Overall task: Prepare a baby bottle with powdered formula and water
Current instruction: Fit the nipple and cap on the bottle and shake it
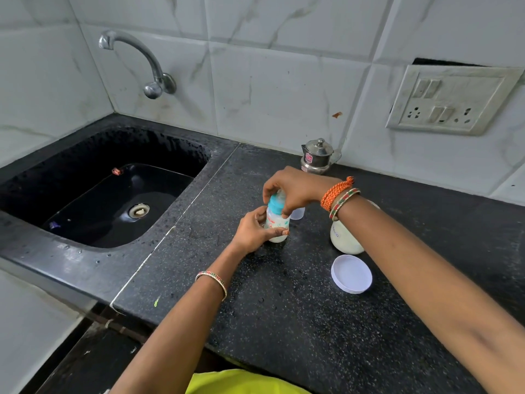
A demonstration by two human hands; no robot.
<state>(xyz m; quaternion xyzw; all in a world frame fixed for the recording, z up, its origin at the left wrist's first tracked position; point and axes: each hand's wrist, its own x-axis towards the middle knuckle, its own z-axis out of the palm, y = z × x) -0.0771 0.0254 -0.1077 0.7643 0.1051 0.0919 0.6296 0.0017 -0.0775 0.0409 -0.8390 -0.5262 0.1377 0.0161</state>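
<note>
A small baby bottle (277, 224) with white liquid and a teal collar (276, 205) stands upright on the black counter (284, 302). My left hand (251, 231) grips the bottle's body from the left. My right hand (292, 189) comes from above, its fingers curled round the teal collar and teat. A clear bottle cap (298, 214) sits just behind the bottle, partly hidden by my right hand. A jar of white powder (345, 237) stands open to the right, under my right wrist. Its white lid (351, 273) lies flat in front of it.
A black sink (113, 200) with a drain fills the left side, and a chrome tap (136, 61) hangs from the tiled wall. A small steel lidded pot (317, 156) stands at the back by the wall. A switch and socket plate (451, 100) is on the right wall.
</note>
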